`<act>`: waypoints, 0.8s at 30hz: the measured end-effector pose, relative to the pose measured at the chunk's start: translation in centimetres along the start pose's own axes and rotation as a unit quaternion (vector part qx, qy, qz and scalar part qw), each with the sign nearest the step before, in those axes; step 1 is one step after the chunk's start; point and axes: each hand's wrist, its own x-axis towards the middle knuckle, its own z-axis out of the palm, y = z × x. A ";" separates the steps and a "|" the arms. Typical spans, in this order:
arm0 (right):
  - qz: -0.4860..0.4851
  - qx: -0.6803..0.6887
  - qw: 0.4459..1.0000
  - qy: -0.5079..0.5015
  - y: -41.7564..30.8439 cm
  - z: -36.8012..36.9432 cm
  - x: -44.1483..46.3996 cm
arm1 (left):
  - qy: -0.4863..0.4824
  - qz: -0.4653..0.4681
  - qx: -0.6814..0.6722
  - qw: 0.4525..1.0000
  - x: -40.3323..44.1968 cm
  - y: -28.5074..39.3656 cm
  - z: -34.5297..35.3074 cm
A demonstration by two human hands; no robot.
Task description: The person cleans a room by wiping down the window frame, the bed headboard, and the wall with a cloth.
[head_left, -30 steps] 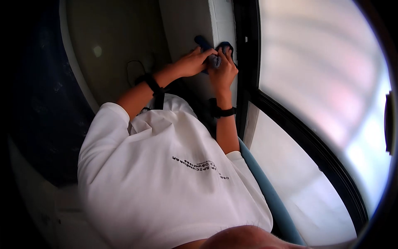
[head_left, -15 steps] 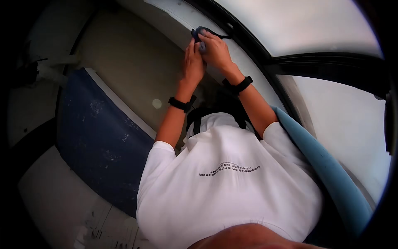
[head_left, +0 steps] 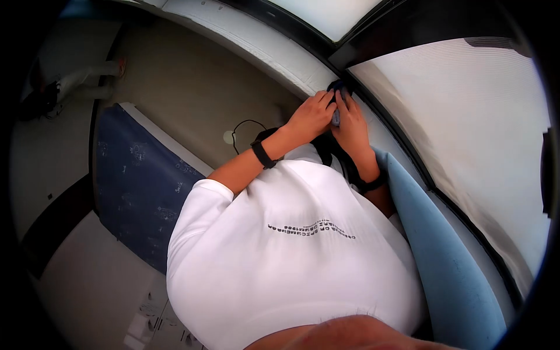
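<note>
The left hand [head_left: 317, 114] and right hand [head_left: 352, 125] pinch a blue cloth [head_left: 336, 119] by the ledge [head_left: 256, 41], apparently working it; the next move calls for steady fingers.

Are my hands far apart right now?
No, the left hand and right hand are close together, both at one dark blue item.

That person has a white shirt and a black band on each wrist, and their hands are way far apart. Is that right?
Not quite: in the head view, the left hand and right hand are close together, not far apart, both at the same small dark-blue item. The white shirt and a black band on each wrist are just as you said.
</note>
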 end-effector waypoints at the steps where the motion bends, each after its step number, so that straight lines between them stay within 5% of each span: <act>1: -0.007 0.005 1.000 -0.022 0.0 0.0 0.4 | -0.024 -0.004 -0.002 1.000 0.4 -0.4 -0.5; 10: 0.021 -0.012 1.000 0.015 1.4 -0.2 -0.6 | -0.023 0.095 0.084 0.992 3.3 0.1 0.4; 24: 0.162 0.027 0.949 0.268 0.5 4.0 -0.7 | -0.040 0.244 -0.100 0.964 5.6 -5.2 2.5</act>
